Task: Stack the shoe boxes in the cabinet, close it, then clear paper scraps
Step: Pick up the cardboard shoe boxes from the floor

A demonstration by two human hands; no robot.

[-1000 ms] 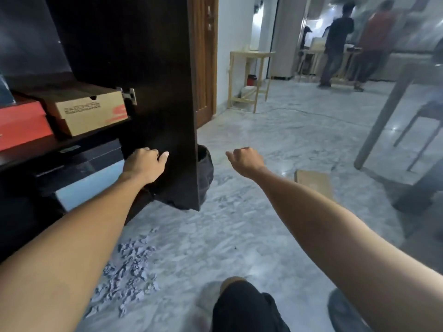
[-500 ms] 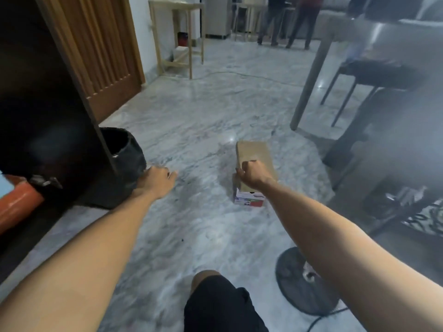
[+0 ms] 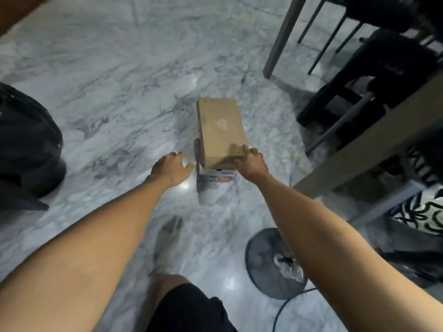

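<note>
Head view: the shoe box [image 3: 221, 130] sits on the marble floor [image 3: 115, 92] before you. Your right hand [image 3: 251, 161] grips its near right corner, fingers curled; your left hand [image 3: 171, 165] hovers just beside it, fingers loosely spread.

Box [image 3: 220, 130] is lying on marble floor [image 3: 115, 97] at centre. Right hand [image 3: 251, 161] is gripping its near right corner; left hand [image 3: 171, 166] is hovering open just beside its near left corner. Black bag [image 3: 28, 144] is sitting at nine o'clock, fan base [image 3: 273, 264] at five o'clock.
</note>
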